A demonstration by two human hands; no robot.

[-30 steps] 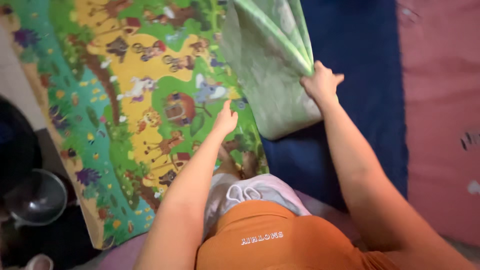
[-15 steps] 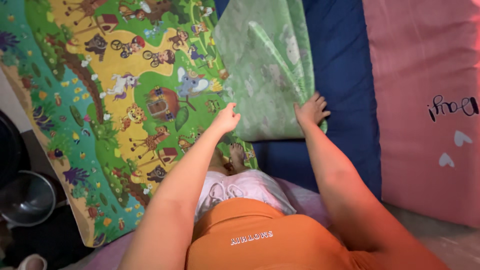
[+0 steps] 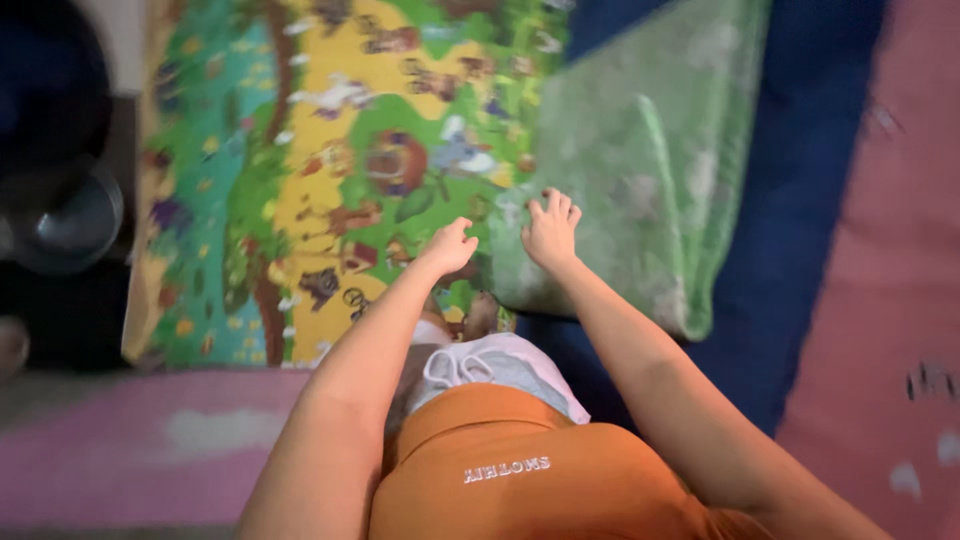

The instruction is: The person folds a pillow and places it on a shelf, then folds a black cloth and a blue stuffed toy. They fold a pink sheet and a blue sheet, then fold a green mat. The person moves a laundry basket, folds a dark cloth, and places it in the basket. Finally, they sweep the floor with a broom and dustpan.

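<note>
In the head view we note a colourful play mat [image 3: 330, 170] spread flat on the floor, printed with animals on yellow, green and teal ground. Its right portion is folded over, showing a pale mottled green underside [image 3: 650, 180], and this folded flap lies on a dark blue mat [image 3: 800, 200]. We record the right hand [image 3: 551, 230] resting flat on the near left corner of the flap, palm down, fingers slightly spread and touching its surface; it grips nothing that we can see. The left hand [image 3: 449, 245] hovers just beside it over the printed side, fingers loosely curled; we cannot tell whether it touches the mat. The fold edge runs between the two hands. Below the hands we see bare feet [image 3: 470, 310] on the mat, white shorts and an orange shirt [image 3: 500, 470]. A pink mat [image 3: 890, 300] lies to the right of the blue one, another pink surface [image 3: 130, 450] at lower left, and a round metal bowl [image 3: 65, 220] sits at the left edge. The picture is blurred.
</note>
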